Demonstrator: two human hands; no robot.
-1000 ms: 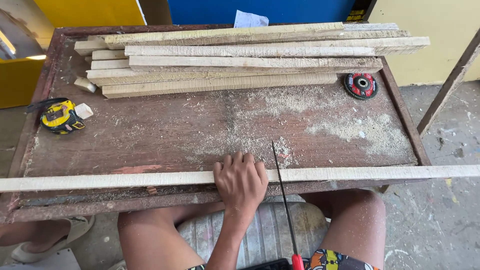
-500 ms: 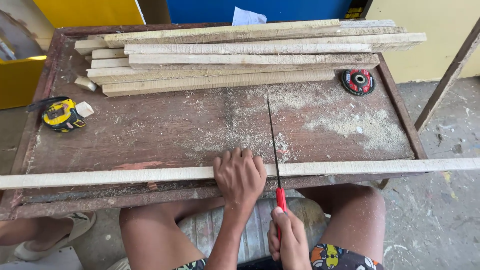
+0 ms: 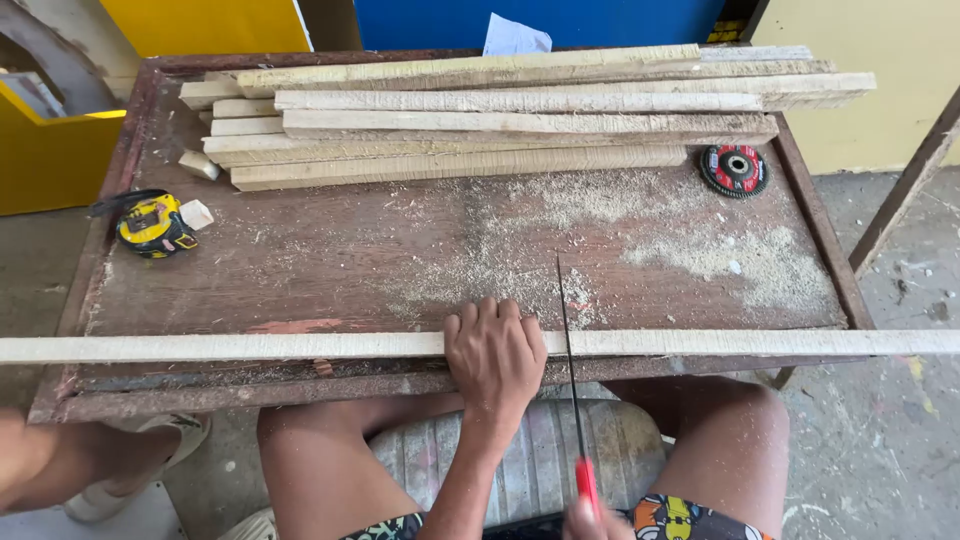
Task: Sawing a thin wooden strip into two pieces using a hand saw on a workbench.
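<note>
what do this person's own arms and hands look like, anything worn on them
Both are bare. The left hand wears no glove, ring or watch, and its forearm has no sleeve as far as the frame shows. Only a sliver of the right hand shows at the bottom edge, also ungloved.

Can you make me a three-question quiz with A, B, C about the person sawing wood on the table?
1. Where is the tape measure?
A. left side of the table
B. on the stack of strips
C. by the grinding disc

2. What colour is the saw handle?
A. blue
B. red
C. green

3. What is the left hand doing?
A. lifting the disc
B. pressing flat on the long wood strip
C. hanging free

Answers: 1 A, it lies near the left edge. 2 B, the handle by the right hand is red. 3 B, its palm lies on the strip beside the blade.
</note>
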